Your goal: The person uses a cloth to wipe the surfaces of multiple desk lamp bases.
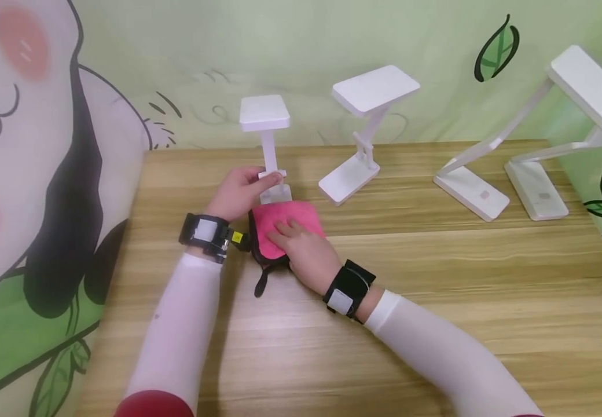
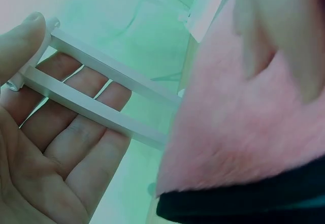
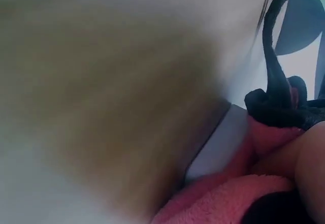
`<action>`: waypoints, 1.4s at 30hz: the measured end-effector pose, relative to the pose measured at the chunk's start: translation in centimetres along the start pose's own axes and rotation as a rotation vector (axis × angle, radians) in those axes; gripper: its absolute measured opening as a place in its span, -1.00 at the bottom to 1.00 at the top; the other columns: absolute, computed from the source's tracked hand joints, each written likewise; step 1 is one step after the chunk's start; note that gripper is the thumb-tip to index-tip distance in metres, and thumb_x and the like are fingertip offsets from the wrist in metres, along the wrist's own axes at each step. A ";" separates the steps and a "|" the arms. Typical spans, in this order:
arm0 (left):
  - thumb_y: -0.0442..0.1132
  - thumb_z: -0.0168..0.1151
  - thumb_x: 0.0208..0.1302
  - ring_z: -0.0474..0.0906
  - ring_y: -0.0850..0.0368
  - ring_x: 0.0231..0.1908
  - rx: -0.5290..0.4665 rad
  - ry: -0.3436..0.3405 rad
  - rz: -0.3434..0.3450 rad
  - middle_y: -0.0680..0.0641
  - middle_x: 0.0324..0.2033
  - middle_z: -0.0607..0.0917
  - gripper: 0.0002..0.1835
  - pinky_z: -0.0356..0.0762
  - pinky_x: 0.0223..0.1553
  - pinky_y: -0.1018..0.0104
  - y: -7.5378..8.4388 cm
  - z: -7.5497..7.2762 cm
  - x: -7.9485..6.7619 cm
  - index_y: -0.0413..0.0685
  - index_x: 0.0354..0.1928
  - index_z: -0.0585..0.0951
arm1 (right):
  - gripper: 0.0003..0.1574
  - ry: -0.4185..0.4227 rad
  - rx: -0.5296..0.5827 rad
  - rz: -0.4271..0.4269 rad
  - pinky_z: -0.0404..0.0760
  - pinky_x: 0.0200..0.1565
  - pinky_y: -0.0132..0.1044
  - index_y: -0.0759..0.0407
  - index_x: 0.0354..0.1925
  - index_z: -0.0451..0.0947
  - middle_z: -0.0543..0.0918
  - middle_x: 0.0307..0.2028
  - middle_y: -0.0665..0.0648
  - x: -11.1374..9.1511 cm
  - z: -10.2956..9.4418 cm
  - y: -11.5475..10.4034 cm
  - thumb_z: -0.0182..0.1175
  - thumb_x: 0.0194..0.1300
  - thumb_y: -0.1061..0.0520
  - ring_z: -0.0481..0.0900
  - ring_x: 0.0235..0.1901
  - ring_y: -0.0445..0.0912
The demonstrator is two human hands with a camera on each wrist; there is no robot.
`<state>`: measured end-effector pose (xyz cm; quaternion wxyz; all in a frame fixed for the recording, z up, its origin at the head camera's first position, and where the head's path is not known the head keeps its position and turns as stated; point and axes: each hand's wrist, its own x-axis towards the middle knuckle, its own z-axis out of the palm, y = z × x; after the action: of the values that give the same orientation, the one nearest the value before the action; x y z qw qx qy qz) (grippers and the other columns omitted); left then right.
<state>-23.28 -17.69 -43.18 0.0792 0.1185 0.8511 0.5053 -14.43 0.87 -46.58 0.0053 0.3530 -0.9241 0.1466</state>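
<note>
Nearest the left hand stands a small white desk lamp (image 1: 268, 136) with a square head. The left hand (image 1: 238, 191) holds it at the arm's hinge, thumb over the crossbar (image 2: 38, 56) and fingers behind the two parallel rods (image 2: 101, 89). A pink plush cloth (image 1: 301, 214) with black edging covers the front of the lamp's base (image 1: 276, 194). On top of the cloth lies the right hand (image 1: 311, 255), pressing with extended fingers (image 2: 259, 51). A black loop (image 1: 261, 282) hangs off the cloth's near corner; the right wrist view shows this loop (image 3: 274, 51) sticking up.
To the right stands a second white lamp (image 1: 349, 178) with its head raised. Two more white lamps, one with its base (image 1: 473, 193) angled and another base (image 1: 537, 188) beside it, are farther right. A green cartoon wall (image 1: 301, 52) borders the wooden table (image 1: 410, 278).
</note>
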 end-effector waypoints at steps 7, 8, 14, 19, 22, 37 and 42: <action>0.27 0.24 0.28 0.41 -0.03 -0.36 -0.009 0.001 0.022 -0.26 -0.46 0.62 -0.59 0.28 -0.40 0.19 -0.2 0.5 0.2 0.18 -0.08 0.74 | -0.51 0.125 -0.044 -0.017 0.54 0.14 -0.14 0.09 0.17 0.57 0.61 0.11 0.13 3.7 1.0 1.6 0.20 0.29 0.33 0.48 0.14 0.00; 0.27 0.24 0.28 0.43 -0.03 -0.35 -0.007 0.002 0.026 -0.25 -0.45 0.63 -0.61 0.30 -0.38 0.19 -0.3 0.6 0.3 0.21 -0.08 0.74 | -0.48 0.133 -0.047 -0.009 0.54 0.15 -0.13 0.09 0.19 0.57 0.60 0.13 0.13 3.9 1.0 1.7 0.20 0.28 0.34 0.47 0.16 0.01; 0.27 0.22 0.30 0.38 0.01 -0.38 -0.019 -0.006 0.031 -0.22 -0.47 0.58 -0.58 0.28 -0.38 0.19 -0.5 0.5 0.4 0.19 -0.03 0.73 | -0.44 0.105 -0.074 0.011 0.53 0.16 -0.09 0.11 0.19 0.58 0.60 0.15 0.17 3.2 0.5 1.1 0.17 0.22 0.39 0.44 0.19 0.06; 0.33 0.19 0.28 0.23 0.03 -0.49 0.006 0.001 0.015 -0.11 -0.59 0.36 -0.49 0.19 -0.50 0.21 -0.6 0.1 0.2 0.13 -0.03 0.73 | -0.38 -0.017 -0.061 0.055 0.49 0.20 -0.06 0.11 0.28 0.49 0.49 0.27 0.22 0.7 -0.3 -0.5 0.21 0.26 0.34 0.34 0.28 0.14; 0.38 0.17 0.26 0.23 0.03 -0.52 0.018 -0.004 0.013 -0.06 -0.61 0.30 -0.45 0.19 -0.52 0.21 -0.5 0.1 0.2 0.16 0.01 0.72 | -0.33 -0.074 -0.039 0.071 0.44 0.24 -0.05 0.11 0.31 0.46 0.45 0.31 0.23 -0.8 -0.8 -1.2 0.26 0.22 0.33 0.29 0.31 0.14; 0.30 0.21 0.28 0.25 0.02 -0.61 -0.010 0.024 0.045 -0.07 -0.69 0.29 -0.57 0.16 -0.62 0.25 0.0 0.1 -0.1 0.17 -0.12 0.74 | -0.47 0.075 -0.059 -0.043 0.51 0.18 -0.13 0.13 0.23 0.54 0.60 0.13 0.19 1.4 0.1 -0.7 0.19 0.30 0.34 0.46 0.18 0.07; 0.24 0.22 0.31 0.46 -0.05 -0.39 -0.016 0.019 0.061 -0.15 -0.51 0.64 -0.58 0.32 -0.44 0.19 -0.2 0.2 0.1 0.12 -0.09 0.75 | -0.56 0.112 -0.029 -0.027 0.54 0.14 -0.14 0.11 0.18 0.58 0.62 0.12 0.14 4.4 0.2 0.7 0.14 0.37 0.33 0.49 0.14 0.00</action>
<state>-23.37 -17.60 -43.50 0.0567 0.1393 0.8436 0.5155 -18.20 -1.53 -46.52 0.0643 0.3567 -0.9194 0.1529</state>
